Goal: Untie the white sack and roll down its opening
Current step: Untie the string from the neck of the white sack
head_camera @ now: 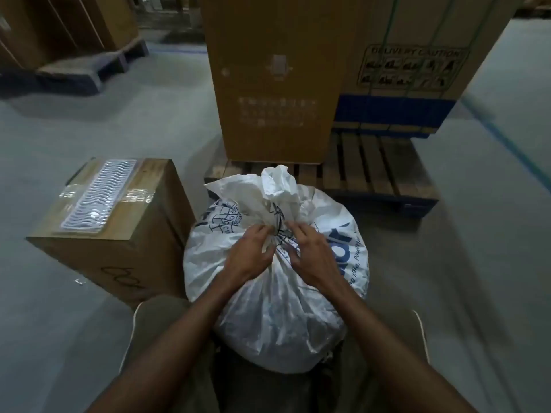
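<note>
A full white sack (277,311) with blue print stands on the floor between my knees. Its neck is bunched and bound by a thin dark string (278,226), with the loose top (275,181) sticking up above the tie. My left hand (249,253) pinches the tie from the left, fingers curled at the string. From the right, my right hand (307,251) has its curled fingertips on the same knot. Both hands sit on the sack's upper front.
A taped cardboard box (119,228) stands on the floor just left of the sack. Behind the sack is a wooden pallet (378,168) carrying tall cartons (277,84). Another pallet with boxes (80,67) is at the far left. Grey concrete floor surrounds everything.
</note>
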